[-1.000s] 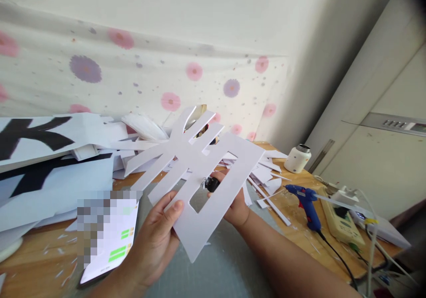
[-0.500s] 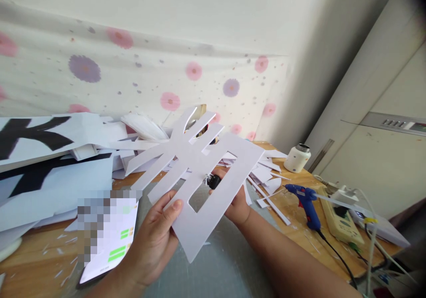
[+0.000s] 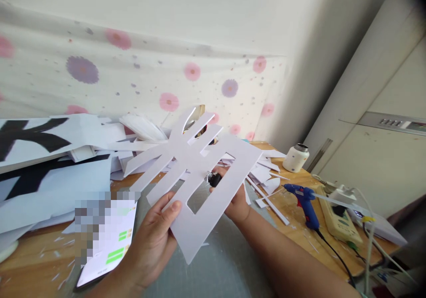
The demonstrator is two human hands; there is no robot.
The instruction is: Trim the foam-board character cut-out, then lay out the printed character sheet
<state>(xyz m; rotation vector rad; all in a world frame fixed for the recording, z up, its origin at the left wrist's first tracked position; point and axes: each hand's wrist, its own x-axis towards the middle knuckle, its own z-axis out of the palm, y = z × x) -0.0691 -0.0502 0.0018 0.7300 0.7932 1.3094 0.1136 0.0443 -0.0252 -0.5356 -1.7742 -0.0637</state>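
Observation:
A white foam-board cutout (image 3: 196, 156), shaped like a written character with long strokes and a rectangular opening, is held up at a tilt over the grey mat (image 3: 233, 262). My left hand (image 3: 159, 227) grips its lower left edge, thumb on the front face. My right hand (image 3: 238, 200) is behind the board on the right, partly hidden by it. Through the opening I see its fingers closed on a small black object (image 3: 214, 179) with some pale, stringy bits at its left end. What kind of object it is does not show.
Left stand a lit phone (image 3: 106, 245) and sheets with large black strokes (image 3: 36, 138). White scraps (image 3: 262, 171) lie behind the board. Right are a blue glue gun (image 3: 304, 200) with its cord, a power strip (image 3: 339, 222) and a white jar (image 3: 295, 158).
The view has shifted very slightly, so most things sit a little further left. Both hands keep their holds, and the board stays at nearly the same angle.

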